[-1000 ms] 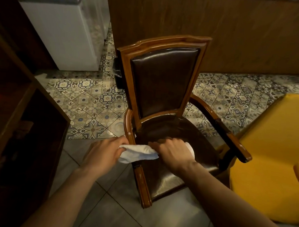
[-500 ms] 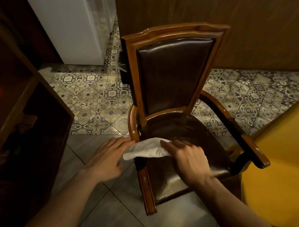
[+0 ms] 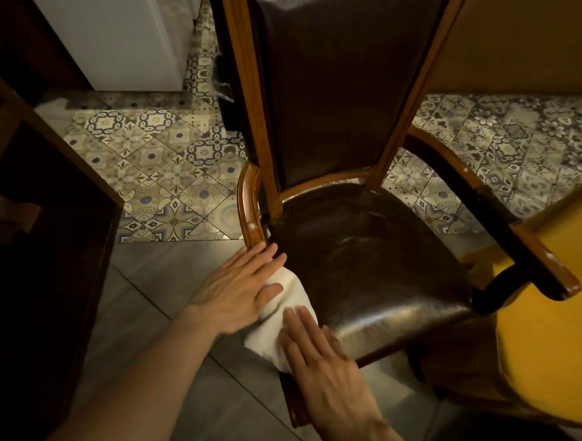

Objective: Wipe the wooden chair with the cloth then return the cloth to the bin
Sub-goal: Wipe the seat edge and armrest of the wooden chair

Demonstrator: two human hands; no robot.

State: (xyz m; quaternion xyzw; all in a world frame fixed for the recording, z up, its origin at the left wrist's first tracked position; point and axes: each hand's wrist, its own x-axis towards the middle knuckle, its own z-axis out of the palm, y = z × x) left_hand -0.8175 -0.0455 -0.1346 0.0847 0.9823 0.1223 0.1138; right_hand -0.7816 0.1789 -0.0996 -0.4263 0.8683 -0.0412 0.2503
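Observation:
The wooden chair (image 3: 374,257) has a dark leather seat and back and curved wooden armrests. A white cloth (image 3: 289,307) is draped over its left armrest, near the front. My left hand (image 3: 236,291) lies on the cloth's left side, fingers stretched toward the armrest's curve (image 3: 248,205) and thumb on the cloth. My right hand (image 3: 326,378) presses flat on the cloth's near end, over the armrest's front. Both hands hold the cloth against the wood. The armrest under the cloth is hidden.
A dark wooden cabinet (image 3: 50,209) stands close on the left. A white appliance (image 3: 118,29) is at the back left, and a dark object (image 3: 225,84) sits behind the chair. A yellow seat (image 3: 552,315) crowds the chair's right side. A wooden wall panel (image 3: 524,40) runs behind.
The view has moved closer to the chair. Both hands slid the cloth forward along the left armrest, and the right hand came off the seat onto the cloth's near end.

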